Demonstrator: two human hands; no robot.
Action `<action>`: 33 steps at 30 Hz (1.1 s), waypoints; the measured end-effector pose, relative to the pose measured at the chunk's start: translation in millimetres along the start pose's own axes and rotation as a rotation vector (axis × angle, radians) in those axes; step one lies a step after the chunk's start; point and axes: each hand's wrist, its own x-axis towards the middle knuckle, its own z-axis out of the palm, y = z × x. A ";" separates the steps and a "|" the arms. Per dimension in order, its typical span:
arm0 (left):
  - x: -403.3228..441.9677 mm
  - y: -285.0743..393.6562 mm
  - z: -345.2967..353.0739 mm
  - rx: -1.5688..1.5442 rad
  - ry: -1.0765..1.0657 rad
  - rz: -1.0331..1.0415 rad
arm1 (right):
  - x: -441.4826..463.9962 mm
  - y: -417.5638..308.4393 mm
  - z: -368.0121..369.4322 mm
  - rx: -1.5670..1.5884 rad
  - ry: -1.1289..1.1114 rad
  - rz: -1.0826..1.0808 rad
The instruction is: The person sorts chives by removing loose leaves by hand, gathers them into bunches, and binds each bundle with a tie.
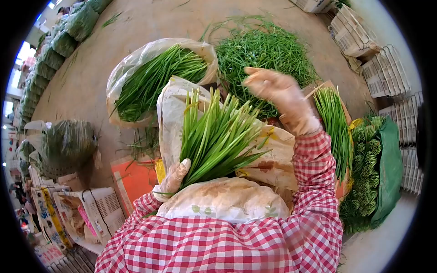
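Observation:
My left hand [174, 178], in a pale glove, is closed round the lower part of a fanned bunch of green stalks [214, 141] held over my lap. The stalks' pale cut ends point up and away from me. My right hand [273, 88], also gloved, is raised over the near edge of a loose heap of green leaves [264, 50]. Its fingers are blurred, and whether anything is between them cannot be made out. Beneath the bunch lies stained pale sacking [273, 154].
An open sack of stalks [208, 50] stands ahead on the left. To the right lie more stalks [334, 132] and tied bundles [366, 168] beside a green cloth [389, 170]. Crates stand at lower left [102, 211] and far right [387, 73]. Filled bags [79, 22] line the left.

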 end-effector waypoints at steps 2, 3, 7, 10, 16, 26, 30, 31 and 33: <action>-0.5 -1.3 1.4 0.041 -0.009 0.027 | -2.3 -6.2 18.3 -0.396 -0.193 -0.111; -0.4 1.0 1.3 0.042 -0.010 0.030 | -0.5 -0.2 28.8 -0.434 -0.284 -0.120; -0.3 7.2 0.2 0.111 -0.154 0.020 | 4.3 -2.7 33.7 -0.161 -0.462 0.016; 1.0 -5.6 -2.2 -0.003 -0.094 0.027 | 2.8 -3.2 32.3 0.238 -0.444 0.355; 2.9 2.0 4.1 -0.051 -0.181 0.003 | 10.6 -13.8 -14.9 0.473 -0.239 -0.244; -0.5 10.2 4.3 0.045 -0.230 0.010 | -5.3 -44.4 55.5 -1.185 -0.075 -0.487; 1.2 10.0 1.4 0.074 -0.271 -0.014 | -5.4 -17.9 72.0 -1.271 -0.064 -0.618; 2.1 9.2 0.8 0.003 -0.275 -0.024 | -4.5 -14.0 74.2 -1.262 -0.055 -0.663; 6.5 14.5 5.0 -0.125 -0.247 -0.045 | -6.4 -20.5 75.3 -1.253 -0.049 -0.716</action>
